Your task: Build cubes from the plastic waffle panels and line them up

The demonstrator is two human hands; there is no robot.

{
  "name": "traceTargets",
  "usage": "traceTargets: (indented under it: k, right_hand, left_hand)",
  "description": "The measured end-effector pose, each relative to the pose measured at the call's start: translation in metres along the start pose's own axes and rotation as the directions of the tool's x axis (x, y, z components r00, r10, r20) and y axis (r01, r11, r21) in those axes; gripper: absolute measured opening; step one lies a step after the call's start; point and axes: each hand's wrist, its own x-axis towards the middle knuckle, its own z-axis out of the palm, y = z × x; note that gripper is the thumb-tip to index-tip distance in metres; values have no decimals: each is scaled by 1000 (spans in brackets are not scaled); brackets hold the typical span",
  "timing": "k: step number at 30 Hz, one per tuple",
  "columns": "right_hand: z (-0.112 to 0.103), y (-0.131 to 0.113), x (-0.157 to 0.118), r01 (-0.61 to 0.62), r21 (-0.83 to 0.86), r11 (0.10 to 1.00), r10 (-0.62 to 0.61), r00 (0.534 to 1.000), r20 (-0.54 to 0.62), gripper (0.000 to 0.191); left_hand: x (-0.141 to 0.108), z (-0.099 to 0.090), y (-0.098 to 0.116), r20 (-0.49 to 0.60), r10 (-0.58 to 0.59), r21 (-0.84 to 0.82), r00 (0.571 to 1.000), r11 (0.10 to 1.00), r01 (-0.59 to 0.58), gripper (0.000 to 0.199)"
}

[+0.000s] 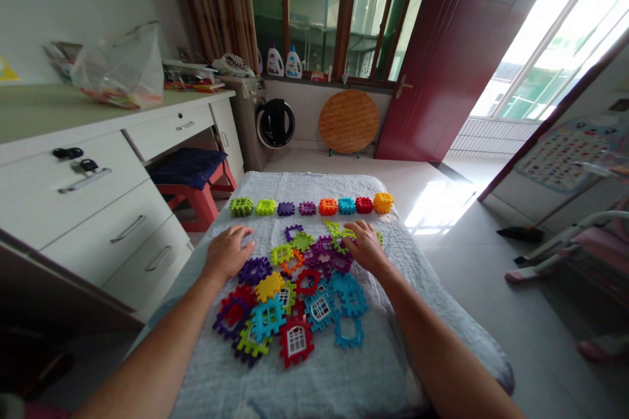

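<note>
My left hand (228,252) rests on the cloth left of a pile of plastic interlocking building pieces, its thumb apart from the fingers and nothing in it. At the pile's far right, my right hand (366,245) has its thumb and fingers around a lime green interlocking piece (337,229). Purple pieces (324,254) lie just beside it. The pile also holds a yellow piece (269,287), blue pieces (350,292) and a red piece with a white window (297,340). Behind the pile stands a row of assembled blocks, from a green block (241,206) to a yellow-orange block (383,202).
A grey-blue cloth (196,366) covers the low table. To the left are a white desk (113,190) and a red stool with a dark cushion (189,167). A washing machine (253,118), a round wooden board (348,121) and a red door (442,59) stand beyond.
</note>
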Motion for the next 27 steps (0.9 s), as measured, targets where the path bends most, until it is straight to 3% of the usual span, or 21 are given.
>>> traceTargets:
  k: [6,12,16,19,23,27]
  right_hand:
    - [-3,-4,-4,-48,-157,986,65,992,108,51]
    - [2,0,-2,31,-74,997,-26,997,76,48]
    - [-18,30,4,38,70,997,-35,998,-53,46]
    - [-38,63,5,-11,79,997,22,991,-134,43]
    - [-44,91,2,-29,5,1000,29,999,-35,44]
    - [-32,94,1,-40,-37,999,43,995,86,47]
  left_hand:
    - [1,0,0,-2,-1,10,1000,1000,1,32]
    - [1,1,-1,-7,3,2,1000,1000,-3,32]
    - [1,0,-1,-7,-1,-3,1000,1000,1,31]
    - [1,0,0,-14,-8,-8,1000,1000,8,32]
    - [2,-1,0,11,-1,6,1000,1000,0,36]
    - [2,1,-2,18,8,18,1000,1000,-8,37]
